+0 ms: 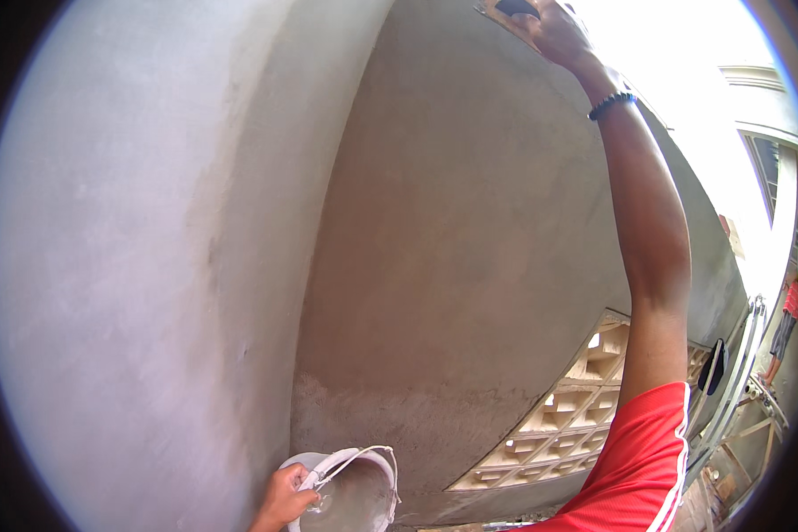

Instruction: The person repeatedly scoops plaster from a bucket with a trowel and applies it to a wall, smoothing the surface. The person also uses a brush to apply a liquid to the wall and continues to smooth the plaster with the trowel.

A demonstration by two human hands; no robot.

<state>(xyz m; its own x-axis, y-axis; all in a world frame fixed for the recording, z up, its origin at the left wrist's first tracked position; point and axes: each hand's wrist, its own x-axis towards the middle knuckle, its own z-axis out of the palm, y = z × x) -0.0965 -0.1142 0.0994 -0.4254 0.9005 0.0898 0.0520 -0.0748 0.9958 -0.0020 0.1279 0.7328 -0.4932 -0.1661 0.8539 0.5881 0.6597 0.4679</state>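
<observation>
Grey, smooth plaster covers the wall facing the person, and it meets a paler plastered wall on the left along an edge that bends with the lens. High at the upper edge of the view, the right hand holds a flat, tan-edged hand float up by the facing wall; its fingers are curled around the dark-looking grip, and part of the tool is cut off by the frame, so whether its face touches the plaster cannot be told. A dark beaded bracelet circles that wrist, and the raised arm runs down to a red sleeve with white stripes. Low down, near the foot of the corner, the left hand pinches the near-left rim of a round, whitish, plaster-smeared bucket, thumb and fingers pressed together there; the bucket tilts its mouth toward the camera, and a thin pale handle arches across it. Cream openwork ventilation blocks fill a slanting panel low on the facing wall, partly behind the right arm. At the far right, another person in a red top shows small beside pale poles.
</observation>
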